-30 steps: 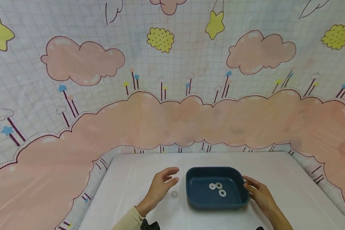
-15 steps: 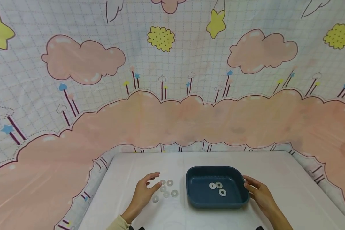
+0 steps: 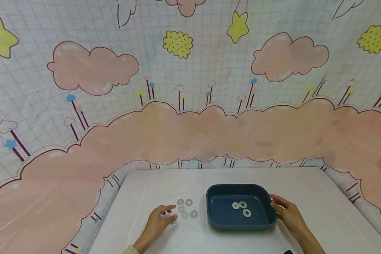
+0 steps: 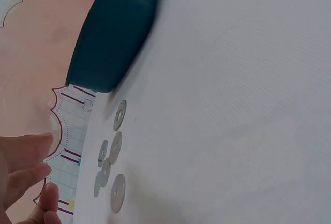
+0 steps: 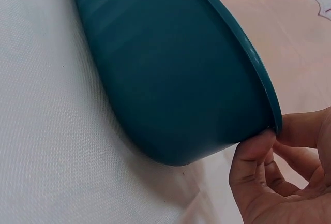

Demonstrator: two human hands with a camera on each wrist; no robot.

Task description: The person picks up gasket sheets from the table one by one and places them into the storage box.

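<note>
A dark blue tray [image 3: 216, 218] stands on the white table [image 3: 304, 183], with three flat metal washers [image 3: 242, 207] lying inside it. My right hand [image 3: 274, 203] pinches the tray's right rim, thumb [image 5: 253, 162] pressed against the outer wall [image 5: 170, 79]. Several more washers [image 3: 186, 208] lie loose on the table just left of the tray. My left hand [image 3: 169, 214] hovers by them with its fingers relaxed, fingertips at the nearest washer [image 3: 173, 222]; I cannot tell whether they touch it. The left wrist view shows the fingers [image 4: 26, 167] beside the washers [image 4: 117, 193], holding nothing.
A cartoon cloud-print cloth [image 3: 190, 106] hangs behind the table and drapes round its sides. The table's left edge [image 3: 111, 208] runs close to my left hand. Bare white surface [image 3: 320, 211] lies right of the tray.
My left hand has pulled back from the tray's left side toward me and down to the table, uncovering the loose washers. The right hand and tray have stayed put.
</note>
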